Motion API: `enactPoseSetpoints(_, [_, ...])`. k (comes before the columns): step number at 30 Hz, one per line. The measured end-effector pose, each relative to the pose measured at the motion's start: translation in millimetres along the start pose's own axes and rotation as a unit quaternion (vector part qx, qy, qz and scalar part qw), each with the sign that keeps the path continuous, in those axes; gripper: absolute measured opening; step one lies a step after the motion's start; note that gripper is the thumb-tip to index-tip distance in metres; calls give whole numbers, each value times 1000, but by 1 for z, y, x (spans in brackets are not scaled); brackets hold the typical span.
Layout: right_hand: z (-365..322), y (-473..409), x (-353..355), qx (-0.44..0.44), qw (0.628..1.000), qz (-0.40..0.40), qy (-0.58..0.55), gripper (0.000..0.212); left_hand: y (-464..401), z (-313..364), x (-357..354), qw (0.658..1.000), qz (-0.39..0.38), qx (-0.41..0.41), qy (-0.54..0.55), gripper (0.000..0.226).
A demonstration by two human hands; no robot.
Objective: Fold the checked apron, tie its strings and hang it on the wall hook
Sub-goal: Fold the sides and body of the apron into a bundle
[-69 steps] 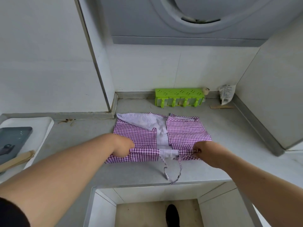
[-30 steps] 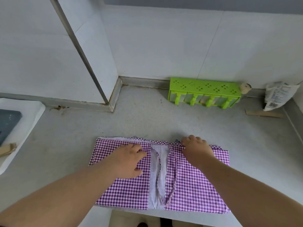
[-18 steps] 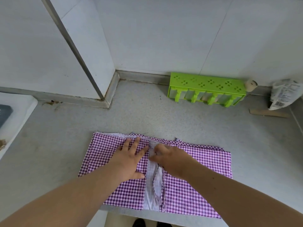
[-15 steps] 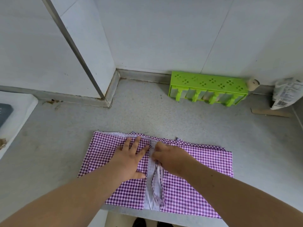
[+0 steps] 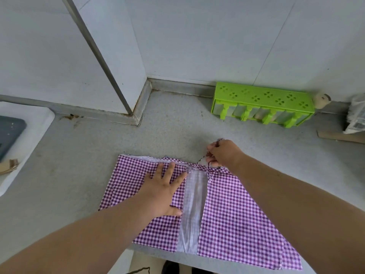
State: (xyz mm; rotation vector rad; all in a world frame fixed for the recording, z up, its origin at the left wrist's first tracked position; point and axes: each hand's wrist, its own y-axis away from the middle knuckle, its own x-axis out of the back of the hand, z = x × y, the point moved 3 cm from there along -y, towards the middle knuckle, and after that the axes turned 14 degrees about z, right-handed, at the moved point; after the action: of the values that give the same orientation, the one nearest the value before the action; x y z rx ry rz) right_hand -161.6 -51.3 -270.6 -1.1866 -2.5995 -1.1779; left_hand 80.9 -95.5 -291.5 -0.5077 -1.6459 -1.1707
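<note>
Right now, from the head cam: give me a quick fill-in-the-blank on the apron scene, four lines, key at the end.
1. The left hand lies flat on the checked ____.
2. The right hand pinches the apron's thin ____, lifting it off the cloth.
3. The apron lies on the grey ____.
4. The ice-pop mould by the back wall is ____ in colour.

Missing words: apron; string; counter; green

Purple-and-white checked apron (image 5: 233, 214), pale lining strip; lime-green rack (image 5: 262, 103); grey counter (image 5: 79, 165).
</note>
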Motion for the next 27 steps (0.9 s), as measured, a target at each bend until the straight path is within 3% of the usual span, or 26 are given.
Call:
enactPoseSetpoints(4, [-11,-19,4,33,999,43,5,12,-6,4,12,997,37,-62,-36,128])
enactPoseSetpoints(8, [-9,-10,16,167,969,91,156,47,-19,10,20,980,69,-149,-110,130])
enactPoseSetpoints(11, [3,17,21,295,914,129,248,46,-27,14,21,984,40,-118,-127,140])
enactPoseSetpoints(15, [38,61,17,403,831,88,374,30,-30,13,25,993,26,-64,-94,148])
enactPoseSetpoints(17, [57,70,12,407,810,61,418,36,-32,14,28,994,29,-58,-86,148])
enactPoseSetpoints(21, [77,63,6,359,816,31,452,57,-36,17,34,995,33,-53,-81,146])
enactPoseSetpoints(24, [83,61,3,378,788,14,486,64,-38,16,32,995,31,-43,-84,147])
enactPoseSetpoints(27, [88,58,6,363,789,-18,496,68,-36,17,28,997,29,-27,-71,150])
